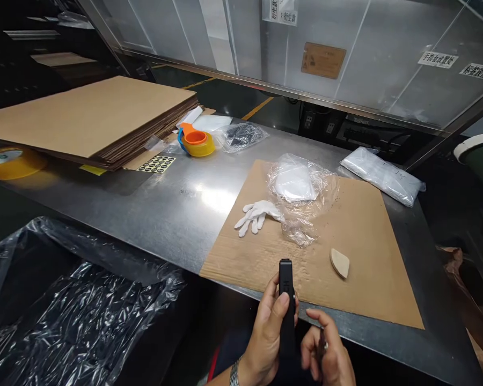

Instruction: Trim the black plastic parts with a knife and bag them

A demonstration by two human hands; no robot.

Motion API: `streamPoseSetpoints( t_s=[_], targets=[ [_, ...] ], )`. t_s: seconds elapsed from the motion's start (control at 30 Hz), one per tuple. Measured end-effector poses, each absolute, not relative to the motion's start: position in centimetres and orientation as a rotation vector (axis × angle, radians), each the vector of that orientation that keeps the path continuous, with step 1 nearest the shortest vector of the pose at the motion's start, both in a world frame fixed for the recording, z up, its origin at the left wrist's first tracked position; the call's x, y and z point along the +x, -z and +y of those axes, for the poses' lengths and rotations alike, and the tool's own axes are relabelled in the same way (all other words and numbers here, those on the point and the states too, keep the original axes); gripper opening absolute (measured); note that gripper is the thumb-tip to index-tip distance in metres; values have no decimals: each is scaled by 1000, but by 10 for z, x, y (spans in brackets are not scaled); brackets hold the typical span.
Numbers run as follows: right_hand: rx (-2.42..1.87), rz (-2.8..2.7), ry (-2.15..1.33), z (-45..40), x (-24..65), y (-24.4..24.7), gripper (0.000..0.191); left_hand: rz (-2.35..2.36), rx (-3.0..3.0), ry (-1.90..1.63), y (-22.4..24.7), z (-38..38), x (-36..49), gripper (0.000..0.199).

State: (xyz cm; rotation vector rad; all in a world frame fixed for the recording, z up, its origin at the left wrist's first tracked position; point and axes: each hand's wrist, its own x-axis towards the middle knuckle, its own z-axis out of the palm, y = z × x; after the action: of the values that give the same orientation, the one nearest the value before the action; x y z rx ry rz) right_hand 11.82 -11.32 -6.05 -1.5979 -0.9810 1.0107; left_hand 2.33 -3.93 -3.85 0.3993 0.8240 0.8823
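Note:
My left hand (268, 332) is wrapped round a long, narrow black object (286, 321), held upright at the table's front edge with the thumb pressed on its face. What kind of thing it is, I cannot make out. Just to the right, my right hand (330, 351) has its fingers curled and the index finger raised. A small dark item (322, 343) shows between those fingers, mostly hidden. Beyond both hands lies a flat cardboard sheet (366, 230). On it rest a white glove (257, 215), a crumpled clear plastic bag (300, 228) and a beige wedge-shaped pad (340, 263).
On the metal table (173, 214), a stack of cardboard sheets (104, 115) fills the left. Near it sit an orange tape dispenser (197, 142), a sticker sheet (156, 164) and a yellow tape roll (14, 163). A plastic-wrapped pack (382, 174) lies right. Black plastic (80, 316) covers the lower left.

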Motion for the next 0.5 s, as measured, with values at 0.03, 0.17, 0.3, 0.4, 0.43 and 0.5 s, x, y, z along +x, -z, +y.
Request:
streamPoseSetpoints(
  t_s=[0.03,0.17,0.3,0.4,0.43,0.5],
  targets=[
    [-1630,-1010,-998,-113,126,55,62,811,395,-851,38,-41,21,48],
    [-1765,-1290,-829,-108,151,33,37,772,387,-732,40,-52,14,51],
    [-1736,-1698,-617,-101,159,20,29,758,353,-635,41,-61,6,47],
    [-1727,-1909,-459,-99,159,15,27,769,334,-585,41,-65,2,50],
    [-1737,-1947,-408,-100,159,14,27,774,339,-577,41,-66,2,51],
    [-1767,-1987,-319,-101,160,14,26,787,360,-568,41,-67,1,54]
  ],
)
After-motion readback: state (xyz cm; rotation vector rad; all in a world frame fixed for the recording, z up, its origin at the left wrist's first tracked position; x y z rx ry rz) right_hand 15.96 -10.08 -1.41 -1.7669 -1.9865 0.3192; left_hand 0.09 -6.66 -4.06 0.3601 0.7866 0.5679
